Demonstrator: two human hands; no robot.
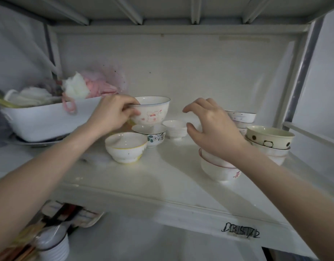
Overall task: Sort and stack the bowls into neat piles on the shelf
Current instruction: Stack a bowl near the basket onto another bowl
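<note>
- A white tub (49, 121) heaped with crumpled white and pink plastic bags (83, 85) is seen at the far left of the shelf (162, 185), resting on a dark tray (40, 142).
- Below the shelf at near left, a ribbed white holder (55, 247) stuffed with utensils is partly shown.
- The pale shelf is enclosed by a plain back panel (181, 68); metal ribs of the level above (132, 12) are seen overhead.
- The left hand (111, 115) is raised left of centre, and a pink-bear bowl (153, 112) is gripped at its rim, thumb on the outside and fingers (133, 103) curled over the edge.
- That bowl is held just above a floral bowl (151, 135); whether the two touch cannot be told.
- A yellow-rimmed bowl (126, 147) stands nearer, just beside the floral bowl.
- A small stack of plain white bowls (176, 129) is placed behind, at the centre.
- The right hand (213, 127) is held in the air right of centre, fingers (200, 106) loosely spread and curved, nothing grasped.
- Beneath its wrist a red-rimmed stack (219, 168) is set near the front.
- A dark-rimmed pile (243, 117) stands far right, with a cream dotted bowl (269, 137) topping another pile beside it.
- A label with black scrawled lettering (241, 232) is fixed to the shelf's front edge.
</note>
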